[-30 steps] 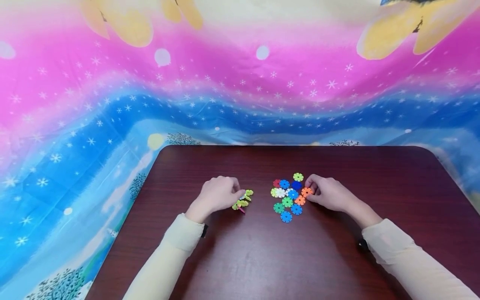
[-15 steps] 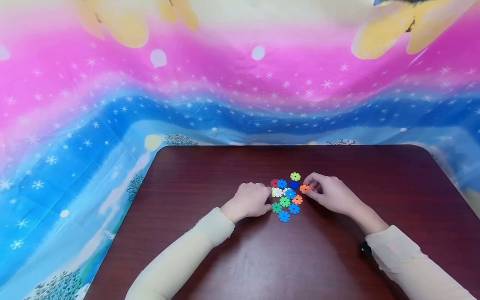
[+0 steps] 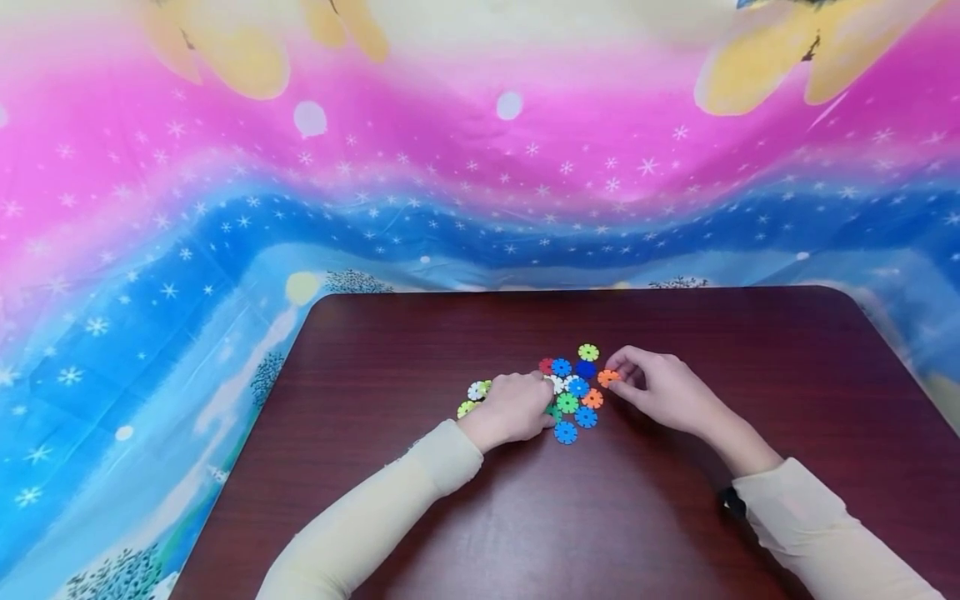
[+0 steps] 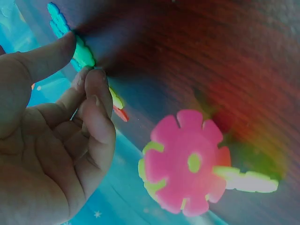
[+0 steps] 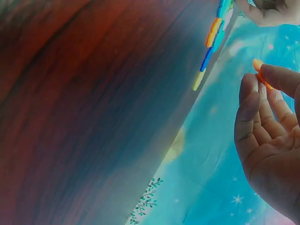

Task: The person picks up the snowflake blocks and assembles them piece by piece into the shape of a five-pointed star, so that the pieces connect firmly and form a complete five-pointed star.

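Nearest the head camera, two cream sleeves (image 3: 375,508) reach in over a glossy dark-brown wood-grain table (image 3: 585,525). A flat blue notched disc (image 3: 566,432), apparently plastic, lies at the near end of a loose group of discs. The left hand (image 3: 517,407) is over the group's left side; its thumb and fingertips are by a dark green notched disc (image 3: 555,413), but whether they pinch it or only straddle it cannot be told. Left of that hand sits a joined cluster, its pink notched disc (image 4: 171,159) face-on in the left wrist view. The person's right hand (image 3: 663,387) pinches a flat orange notched disc (image 3: 608,378) between thumb and fingers at the group's right side. Such discs should be light, fairly stiff and hard to break, yet thin and smooth enough to slide when pressed; the rim, gripped by opposite edges with the slots left free, looks the best hold. Farther off lie a red disc (image 3: 546,365), a dark blue disc (image 3: 587,368) and a yellow-green disc (image 3: 588,352). Beyond the table hangs a pink-and-blue snowflake-print cloth (image 3: 420,142).
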Tool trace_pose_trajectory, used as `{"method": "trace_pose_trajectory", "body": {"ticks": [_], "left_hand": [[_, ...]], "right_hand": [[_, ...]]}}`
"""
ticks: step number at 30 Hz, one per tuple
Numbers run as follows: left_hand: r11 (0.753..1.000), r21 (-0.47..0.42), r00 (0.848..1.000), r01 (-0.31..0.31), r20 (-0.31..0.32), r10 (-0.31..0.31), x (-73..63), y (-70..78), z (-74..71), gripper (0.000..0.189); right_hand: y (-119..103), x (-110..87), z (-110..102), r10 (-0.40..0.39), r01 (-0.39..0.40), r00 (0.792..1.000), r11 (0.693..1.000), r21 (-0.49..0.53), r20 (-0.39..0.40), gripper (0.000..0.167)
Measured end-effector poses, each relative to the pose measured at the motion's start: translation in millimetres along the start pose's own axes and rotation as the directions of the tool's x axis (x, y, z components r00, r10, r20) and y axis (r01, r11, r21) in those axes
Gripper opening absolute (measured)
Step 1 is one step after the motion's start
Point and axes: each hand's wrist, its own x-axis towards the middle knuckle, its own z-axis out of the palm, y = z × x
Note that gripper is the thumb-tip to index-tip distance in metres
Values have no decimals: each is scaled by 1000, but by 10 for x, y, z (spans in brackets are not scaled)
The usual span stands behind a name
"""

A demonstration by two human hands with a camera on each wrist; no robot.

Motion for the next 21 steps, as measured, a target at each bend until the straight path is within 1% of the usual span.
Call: {"method": "trace_pose_trajectory", "body": {"ticks": [4, 7, 9, 11, 13, 16, 19, 21], "left_hand": [[998, -66, 1000, 11, -5, -11, 4, -14, 26, 33], [990, -141, 1000, 11, -12, -13, 5, -55, 46, 33], [975, -222, 1000, 10, -11, -13, -3, -95, 45, 32], [950, -314, 1000, 9, -8, -12, -15, -138, 33, 32], [913, -408, 1000, 10, -15, -18, -27, -183, 17, 29], [845, -534, 998, 14, -43, -43, -47, -234, -20, 24], [758, -652, 995, 21, -61, -80, -66, -260, -64, 19], [692, -722, 994, 25, -55, -93, -79, -265, -89, 16]], "right_hand": [[-9, -15, 0, -3, 3, 1000, 1000, 2, -10, 26], [-19, -25, 3, -6, 6, 1000, 1000, 5, -16, 25], [-27, -28, 8, -8, 8, 1000, 1000, 6, -20, 25], [-34, -30, 11, -10, 10, 1000, 1000, 8, -24, 25], [-42, -34, 13, -16, 16, 999, 1000, 8, -30, 25], [-57, -45, 9, -33, 33, 998, 999, 7, -48, 24], [-71, -58, 2, -51, 51, 996, 999, 5, -71, 23], [-78, -66, 3, -60, 61, 994, 998, 6, -87, 22]]}}
